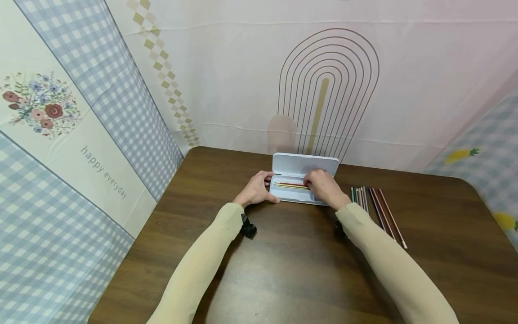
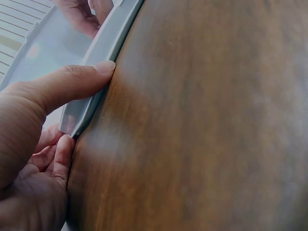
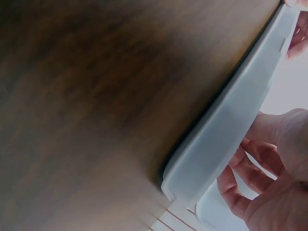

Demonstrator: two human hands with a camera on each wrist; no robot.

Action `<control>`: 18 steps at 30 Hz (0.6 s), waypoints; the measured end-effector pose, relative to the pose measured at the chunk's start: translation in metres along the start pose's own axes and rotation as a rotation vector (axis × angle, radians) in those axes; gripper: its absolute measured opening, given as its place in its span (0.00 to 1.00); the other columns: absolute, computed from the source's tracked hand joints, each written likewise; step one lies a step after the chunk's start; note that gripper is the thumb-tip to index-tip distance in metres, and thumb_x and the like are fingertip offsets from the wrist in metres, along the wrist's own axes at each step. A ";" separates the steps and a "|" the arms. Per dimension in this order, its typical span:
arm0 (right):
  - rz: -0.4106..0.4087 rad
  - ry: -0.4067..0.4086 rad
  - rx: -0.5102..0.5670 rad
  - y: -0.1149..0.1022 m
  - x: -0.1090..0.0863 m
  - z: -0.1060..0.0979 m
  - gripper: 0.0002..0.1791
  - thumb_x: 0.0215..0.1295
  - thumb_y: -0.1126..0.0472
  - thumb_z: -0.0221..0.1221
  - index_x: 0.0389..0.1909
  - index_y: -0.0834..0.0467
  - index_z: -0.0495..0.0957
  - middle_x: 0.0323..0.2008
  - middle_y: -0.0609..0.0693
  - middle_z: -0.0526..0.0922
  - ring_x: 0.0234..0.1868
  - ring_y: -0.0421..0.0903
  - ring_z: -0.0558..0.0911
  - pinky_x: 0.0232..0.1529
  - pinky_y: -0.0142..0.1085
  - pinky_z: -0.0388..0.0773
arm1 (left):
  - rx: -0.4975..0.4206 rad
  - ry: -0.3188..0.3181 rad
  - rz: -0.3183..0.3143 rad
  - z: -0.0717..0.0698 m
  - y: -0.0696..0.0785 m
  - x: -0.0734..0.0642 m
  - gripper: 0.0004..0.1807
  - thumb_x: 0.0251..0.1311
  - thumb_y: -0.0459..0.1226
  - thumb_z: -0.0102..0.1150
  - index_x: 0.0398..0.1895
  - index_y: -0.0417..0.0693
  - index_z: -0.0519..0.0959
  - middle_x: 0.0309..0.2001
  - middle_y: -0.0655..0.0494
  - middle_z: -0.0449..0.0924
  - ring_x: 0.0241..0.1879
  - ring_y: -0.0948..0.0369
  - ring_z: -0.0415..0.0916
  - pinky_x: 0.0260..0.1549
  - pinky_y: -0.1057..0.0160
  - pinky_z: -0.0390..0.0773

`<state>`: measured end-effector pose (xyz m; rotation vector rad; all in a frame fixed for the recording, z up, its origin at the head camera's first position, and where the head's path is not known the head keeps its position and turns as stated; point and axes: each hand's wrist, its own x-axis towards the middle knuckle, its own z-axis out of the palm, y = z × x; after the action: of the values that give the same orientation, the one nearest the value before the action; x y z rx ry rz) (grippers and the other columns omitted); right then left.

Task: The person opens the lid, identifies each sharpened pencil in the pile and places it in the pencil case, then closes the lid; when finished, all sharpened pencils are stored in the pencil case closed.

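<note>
A pale blue-white pencil case (image 1: 289,193) lies on the table with its lid (image 1: 304,164) raised at the back. Several pencils (image 1: 289,185), red and yellow among them, lie lengthwise inside. My left hand (image 1: 257,189) grips the case's left end, thumb along the front wall and fingers round the corner, as the left wrist view shows. My right hand (image 1: 323,185) reaches into the right half with bent fingers (image 3: 250,175), right at the pencils' right ends. Its fingertips are hidden behind the front wall, and I cannot tell whether they pinch a pencil.
Right of the case, several short pencils (image 1: 359,197) lie side by side on the brown table (image 1: 283,270). Longer dark-red pencils (image 1: 388,216) are beside them. A patterned cloth (image 1: 226,81) hangs behind the table, with checked cloth at both sides.
</note>
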<state>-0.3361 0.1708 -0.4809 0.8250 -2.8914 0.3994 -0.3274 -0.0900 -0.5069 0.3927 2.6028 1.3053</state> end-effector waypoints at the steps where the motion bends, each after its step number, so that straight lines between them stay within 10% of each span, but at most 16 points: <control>1: -0.001 -0.001 0.002 0.000 0.000 0.000 0.11 0.70 0.75 0.61 0.37 0.64 0.92 0.39 0.59 0.93 0.40 0.57 0.90 0.47 0.54 0.89 | -0.001 0.000 0.000 0.000 0.000 0.000 0.53 0.47 0.35 0.88 0.78 0.38 0.70 0.70 0.43 0.75 0.68 0.48 0.76 0.73 0.52 0.78; 18: -0.013 0.027 0.059 0.000 -0.004 0.000 0.09 0.71 0.73 0.62 0.39 0.67 0.91 0.38 0.61 0.92 0.42 0.58 0.90 0.49 0.54 0.89 | 0.004 0.004 0.003 0.000 0.000 0.000 0.53 0.47 0.35 0.88 0.79 0.38 0.70 0.70 0.42 0.75 0.68 0.48 0.77 0.72 0.52 0.78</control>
<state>-0.3321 0.1728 -0.4813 0.8402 -2.8607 0.4931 -0.3271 -0.0900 -0.5075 0.3945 2.6097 1.3035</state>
